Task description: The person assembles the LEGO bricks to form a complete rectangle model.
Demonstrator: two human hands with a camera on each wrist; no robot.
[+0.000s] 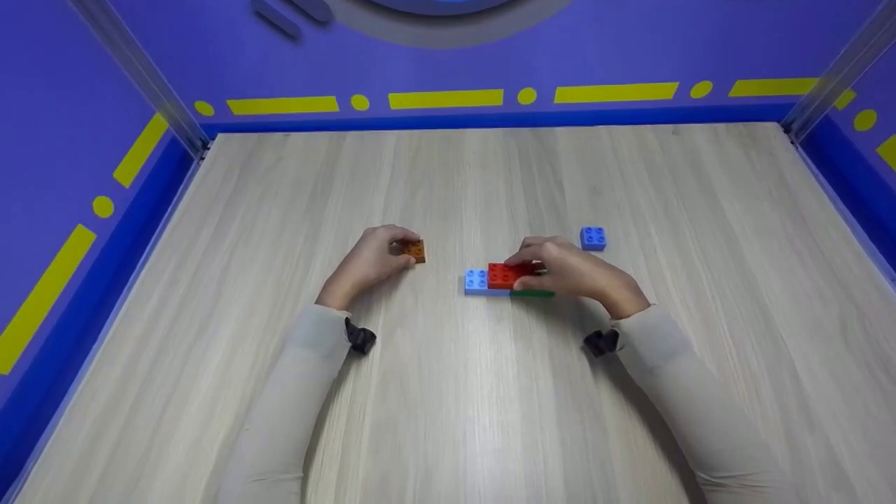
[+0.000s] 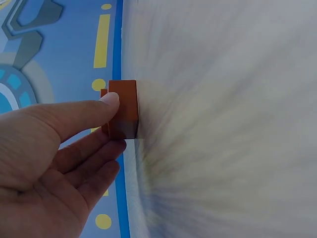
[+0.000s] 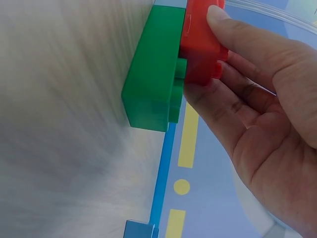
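Observation:
My left hand (image 1: pixel 374 257) pinches a small brown-orange toy brick (image 2: pixel 124 109) between thumb and fingers, at or just above the table left of centre. With thumb and fingers, my right hand (image 1: pixel 563 268) grips a red brick (image 1: pixel 500 276). The red brick sits on top of a light blue brick (image 1: pixel 476 281) and a green brick (image 3: pixel 154 69), which lie end to end on the table. Part of the red brick and most of the green one are hidden by the right hand in the head view.
A single blue brick (image 1: pixel 593 238) stands on the wood-grain table (image 1: pixel 448 392), just beyond the right hand. Blue-purple walls with yellow marks (image 1: pixel 445 99) border the table at the back and both sides. Each wrist wears a small black device (image 1: pixel 360 338).

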